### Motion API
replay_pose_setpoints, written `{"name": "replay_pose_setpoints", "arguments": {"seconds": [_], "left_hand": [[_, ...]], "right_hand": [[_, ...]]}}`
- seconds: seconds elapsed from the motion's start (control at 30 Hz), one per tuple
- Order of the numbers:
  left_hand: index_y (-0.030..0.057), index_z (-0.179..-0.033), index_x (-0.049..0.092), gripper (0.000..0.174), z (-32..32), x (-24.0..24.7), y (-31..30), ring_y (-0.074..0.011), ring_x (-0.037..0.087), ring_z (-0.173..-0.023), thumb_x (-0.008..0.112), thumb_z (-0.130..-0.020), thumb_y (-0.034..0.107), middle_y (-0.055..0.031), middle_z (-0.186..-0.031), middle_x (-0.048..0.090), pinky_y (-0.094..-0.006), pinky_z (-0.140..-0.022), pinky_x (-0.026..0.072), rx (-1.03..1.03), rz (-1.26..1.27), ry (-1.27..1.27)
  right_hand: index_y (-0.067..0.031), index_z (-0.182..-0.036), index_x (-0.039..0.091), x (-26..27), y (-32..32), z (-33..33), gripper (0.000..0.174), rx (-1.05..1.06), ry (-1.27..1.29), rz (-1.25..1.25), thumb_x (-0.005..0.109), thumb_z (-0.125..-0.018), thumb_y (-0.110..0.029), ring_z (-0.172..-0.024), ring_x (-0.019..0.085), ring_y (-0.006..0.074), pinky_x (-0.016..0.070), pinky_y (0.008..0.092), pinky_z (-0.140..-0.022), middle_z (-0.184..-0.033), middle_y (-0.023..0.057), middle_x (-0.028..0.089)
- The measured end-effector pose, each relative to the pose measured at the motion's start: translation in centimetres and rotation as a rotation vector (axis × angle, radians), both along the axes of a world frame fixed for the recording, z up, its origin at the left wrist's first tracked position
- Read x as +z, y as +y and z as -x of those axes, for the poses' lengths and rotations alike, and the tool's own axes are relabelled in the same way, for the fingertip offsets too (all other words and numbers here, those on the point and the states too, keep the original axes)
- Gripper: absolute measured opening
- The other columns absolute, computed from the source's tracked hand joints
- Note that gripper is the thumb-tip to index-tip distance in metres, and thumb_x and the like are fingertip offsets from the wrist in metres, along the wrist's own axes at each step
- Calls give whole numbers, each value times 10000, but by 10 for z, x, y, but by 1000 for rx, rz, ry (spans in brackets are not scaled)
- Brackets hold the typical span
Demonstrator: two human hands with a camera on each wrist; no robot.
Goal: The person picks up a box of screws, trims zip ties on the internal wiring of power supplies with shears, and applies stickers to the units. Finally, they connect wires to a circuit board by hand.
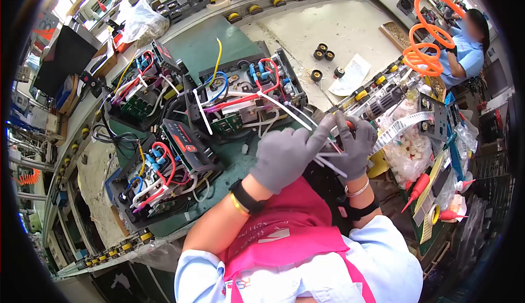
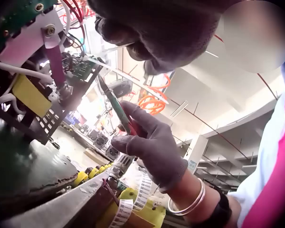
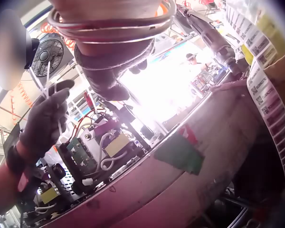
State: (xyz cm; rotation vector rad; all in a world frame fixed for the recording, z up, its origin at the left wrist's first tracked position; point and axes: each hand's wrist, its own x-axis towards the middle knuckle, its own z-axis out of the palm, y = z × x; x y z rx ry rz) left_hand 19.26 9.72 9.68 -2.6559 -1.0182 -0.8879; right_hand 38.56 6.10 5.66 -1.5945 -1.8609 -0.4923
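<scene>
In the head view, the gloved left hand pinches several thin white cable ties, whose ends stick out below its fingers. Close against its fingertips is the gloved right hand. The left wrist view shows that right hand gripping a slim tool with green and red handles, its narrow tip pointing toward a white strip beside an open electronic unit. White ties cross between the fingers of the left hand in the right wrist view. Whether the tool touches a tie is hidden.
Three open units with coloured wires, one of them at front left, stand on a green surface. Black round parts lie beyond. At right are a label strip, plastic bags and red bottles. An orange coiled hose hangs near another person.
</scene>
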Motion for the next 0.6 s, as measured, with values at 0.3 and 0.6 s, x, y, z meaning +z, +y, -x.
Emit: {"name": "replay_pose_setpoints", "arguments": {"seconds": [0.3, 0.6], "left_hand": [[144, -1044, 676, 367, 8, -6, 10, -194, 536, -536, 713, -706, 282, -7, -641, 462, -338, -452, 414, -46, -34, -171], [138, -1051, 671, 298, 18, -1, 4, -178, 576, -591, 662, -759, 200, -8, -672, 514, -316, -467, 446, -61, 83, -199]], "right_hand": [[-204, -1260, 633, -1, 7, 14, 636, 81, -16, -4, 731, -645, -329, -992, 513, 255, 347, 420, -921, -1072, 49, 562], [-171, -1286, 619, -14, 19, 16, 665, 245, 189, 51, 760, -636, -161, -799, 599, 258, 482, 377, -700, -936, 84, 605]]}}
